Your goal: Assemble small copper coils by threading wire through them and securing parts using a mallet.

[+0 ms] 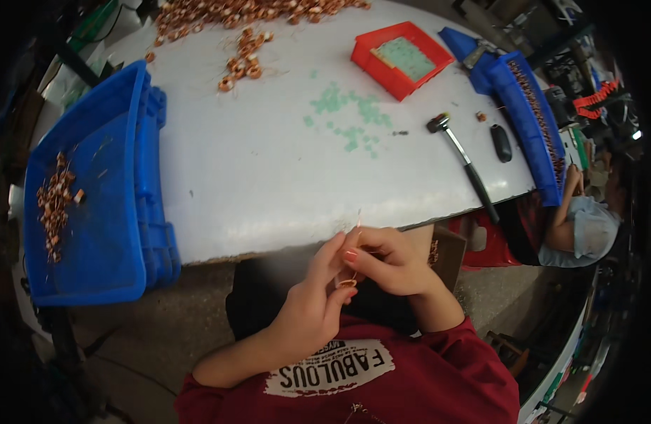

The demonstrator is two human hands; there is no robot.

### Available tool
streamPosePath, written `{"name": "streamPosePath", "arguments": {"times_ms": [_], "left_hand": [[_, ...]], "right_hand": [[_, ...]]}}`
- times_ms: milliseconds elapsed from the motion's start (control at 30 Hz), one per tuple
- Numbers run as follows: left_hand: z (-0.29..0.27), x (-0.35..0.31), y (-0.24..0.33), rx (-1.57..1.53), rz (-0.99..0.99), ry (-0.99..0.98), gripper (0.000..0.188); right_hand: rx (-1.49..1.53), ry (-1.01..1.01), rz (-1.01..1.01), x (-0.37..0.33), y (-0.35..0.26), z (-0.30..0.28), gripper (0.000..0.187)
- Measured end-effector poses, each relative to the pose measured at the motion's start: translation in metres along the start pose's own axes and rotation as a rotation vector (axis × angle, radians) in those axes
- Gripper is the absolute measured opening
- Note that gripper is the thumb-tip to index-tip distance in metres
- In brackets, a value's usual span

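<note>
In front of my chest, at the table's near edge, both hands meet over a small copper wire coil. My left hand is closed with the coil between thumb and fingers. My right hand is closed in a pinch just above it, thumb against fingertips. A thin wire end sticks up from between the fingertips. Whatever else lies in the pinch is hidden by the fingers. On the white table beyond lie scattered small pale green squares.
Several copper coils are heaped at the back. A blue bin with coils stands left. A red tray holds green squares. A hammer, a black oval object and a long blue bin lie right. Another person sits at far right.
</note>
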State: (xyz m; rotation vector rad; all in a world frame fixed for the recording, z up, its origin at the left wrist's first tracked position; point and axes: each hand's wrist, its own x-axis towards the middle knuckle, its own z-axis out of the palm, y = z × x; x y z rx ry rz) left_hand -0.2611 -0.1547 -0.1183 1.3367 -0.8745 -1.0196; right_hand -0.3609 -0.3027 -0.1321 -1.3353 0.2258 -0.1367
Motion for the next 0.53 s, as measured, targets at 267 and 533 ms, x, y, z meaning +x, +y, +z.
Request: {"name": "streamPosePath", "arguments": {"times_ms": [267,533], "left_hand": [[-0.006,0.006,-0.025,-0.171,-0.110,-0.133,0.031],[-0.023,0.007,-0.009,0.099,-0.232,-0.312,0.026]], "right_hand": [[-0.007,-0.063,0.090,0.004,-0.009,-0.014,0.015],[-0.070,-0.109,-0.112,0.012,-0.008,-0.022,0.017]]}}
